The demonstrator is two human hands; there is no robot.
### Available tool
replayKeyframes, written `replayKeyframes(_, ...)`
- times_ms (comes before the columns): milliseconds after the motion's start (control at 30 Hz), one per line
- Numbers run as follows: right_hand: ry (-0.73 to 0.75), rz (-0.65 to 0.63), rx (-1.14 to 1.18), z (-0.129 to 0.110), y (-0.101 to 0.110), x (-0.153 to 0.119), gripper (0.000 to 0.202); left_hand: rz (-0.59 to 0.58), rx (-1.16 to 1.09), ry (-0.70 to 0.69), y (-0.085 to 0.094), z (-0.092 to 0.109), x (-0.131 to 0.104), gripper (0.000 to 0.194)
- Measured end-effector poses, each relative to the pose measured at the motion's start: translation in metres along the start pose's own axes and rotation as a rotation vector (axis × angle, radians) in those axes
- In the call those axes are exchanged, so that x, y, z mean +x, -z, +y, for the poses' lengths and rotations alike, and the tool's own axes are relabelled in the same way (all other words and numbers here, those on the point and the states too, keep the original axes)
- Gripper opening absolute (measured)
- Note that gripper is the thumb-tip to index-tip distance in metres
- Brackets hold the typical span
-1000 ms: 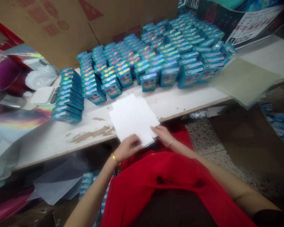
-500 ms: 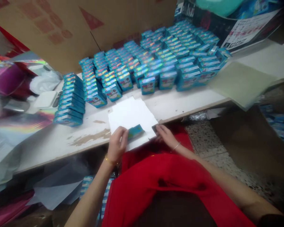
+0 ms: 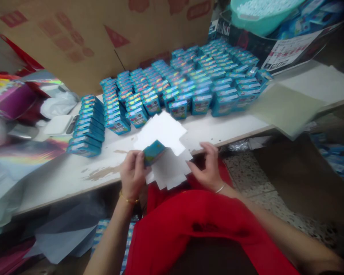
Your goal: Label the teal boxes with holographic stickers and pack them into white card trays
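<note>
Between the thumb and fingers of my left hand (image 3: 133, 172) is a small blue carton (image 3: 154, 152), tilted over the white card sheets. My right hand (image 3: 206, 168) is spread, thumb and fingers apart, at the right side of the sheets, holding nothing. A pile of white card blanks (image 3: 163, 130) with notched edges lies on the table in front of me. One white blank (image 3: 170, 172) reaches past the table's front edge, below the carton. Behind the pile stand many blue boxes (image 3: 177, 109) in close rows.
A large cardboard box (image 3: 88, 34) rises behind the rows. A turquoise basin (image 3: 255, 17) sits at the back right. A translucent sheet (image 3: 286, 109) overhangs the right edge of the table (image 3: 226, 130). Plastic bags (image 3: 57, 105) and a white device (image 3: 57, 125) are on the left.
My left hand has lifted slightly with the carton and moved left. My right hand has opened wide beside the sheets. One white blank now sits askew at the front of the pile.
</note>
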State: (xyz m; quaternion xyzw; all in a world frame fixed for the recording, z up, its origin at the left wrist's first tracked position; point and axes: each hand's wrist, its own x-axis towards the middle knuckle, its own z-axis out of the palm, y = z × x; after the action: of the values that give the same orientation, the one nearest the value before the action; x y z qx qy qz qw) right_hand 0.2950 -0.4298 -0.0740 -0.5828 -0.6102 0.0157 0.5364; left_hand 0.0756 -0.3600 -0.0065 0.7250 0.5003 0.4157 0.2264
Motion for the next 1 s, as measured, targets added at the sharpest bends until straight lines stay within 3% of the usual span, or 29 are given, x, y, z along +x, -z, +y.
replayKeyframes(100, 0.09, -0.197, 0.046, 0.02, -0.008, 0.01, 0.061, -0.249, 0.031, -0.113, 0.004, -0.003, 0.004, 0.022)
replayKeyframes(167, 0.201, -0.367, 0.115, 0.035, -0.012, 0.012, 0.04, -0.383, 0.009, -0.085, -0.001, -0.015, 0.001, 0.024)
replayKeyframes(233, 0.235, -0.5, 0.192, 0.048, -0.015, 0.01, 0.029, -0.431, -0.034, 0.01, -0.007, -0.03, -0.007, 0.027)
replayKeyframes(367, 0.107, -0.612, 0.318, 0.059, -0.023, -0.002, 0.023, -0.515, -0.131, 0.175, -0.007, -0.051, -0.024, 0.033)
replayKeyframes(433, -0.02, -0.602, 0.37, 0.058, -0.028, -0.008, 0.022, -0.626, -0.165, 0.132, 0.002, -0.054, -0.031, 0.035)
replayKeyframes(500, -0.168, -0.577, 0.405, 0.054, -0.032, -0.011, 0.021, -0.699, -0.077, -0.015, 0.013, -0.056, -0.039, 0.049)
replayKeyframes(567, -0.291, -0.542, 0.414, 0.049, -0.034, -0.01, 0.02, -0.696, 0.123, -0.149, 0.022, -0.062, -0.047, 0.074)
replayKeyframes(600, -0.334, -0.527, 0.415, 0.047, -0.034, -0.009, 0.021, -0.672, 0.221, -0.183, 0.025, -0.066, -0.051, 0.076)
replayKeyframes(700, -0.414, -0.524, 0.431, 0.041, -0.031, -0.002, 0.024, -0.578, 0.33, -0.212, 0.024, -0.083, -0.061, 0.044)
replayKeyframes(833, -0.533, -0.583, 0.493, 0.04, -0.027, 0.003, 0.027, -0.418, 0.107, -0.139, 0.012, -0.095, -0.062, 0.028)
replayKeyframes(933, -0.614, -0.62, 0.536, 0.041, -0.029, 0.0, 0.028, -0.318, -0.056, 0.009, 0.001, -0.093, -0.058, 0.023)
replayKeyframes(1000, -0.572, -0.61, 0.519, 0.039, -0.032, -0.003, 0.026, -0.281, -0.049, 0.091, -0.004, -0.085, -0.054, 0.022)
